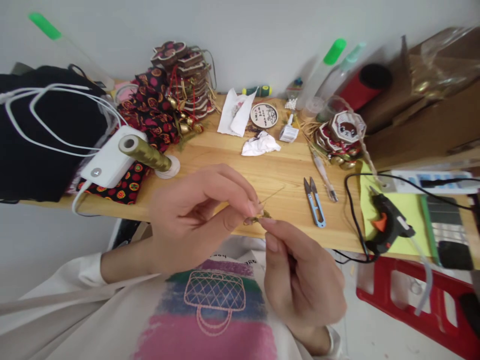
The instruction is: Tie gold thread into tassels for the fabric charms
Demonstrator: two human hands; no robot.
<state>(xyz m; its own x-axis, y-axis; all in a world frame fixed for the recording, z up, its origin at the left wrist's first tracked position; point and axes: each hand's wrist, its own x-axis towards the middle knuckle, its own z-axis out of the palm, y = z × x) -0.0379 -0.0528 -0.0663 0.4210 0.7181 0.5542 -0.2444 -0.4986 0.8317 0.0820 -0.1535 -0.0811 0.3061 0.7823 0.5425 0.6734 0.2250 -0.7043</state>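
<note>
My left hand (204,215) pinches a small olive-gold knotted cord (266,214) between thumb and forefinger, above the front edge of the table. My right hand (303,272) grips the same piece from the other side, its thumb and forefinger pressed together. A thin loose end of the cord sticks out up and to the right. The fingertips hide part of the knot. Beyond my left hand a spool of olive thread (150,154) stands tilted in view on a white base. Blue-handled thread snips (315,202) lie to the right of my hands.
A black glue gun (388,222) lies on yellow paper at the right, its black cable looping nearby. Crumpled tissue (260,144), a round printed disc (264,115) and stacked ornaments (193,82) sit towards the wall. A white power adapter (112,160) is at the left. A red stool (412,295) stands below.
</note>
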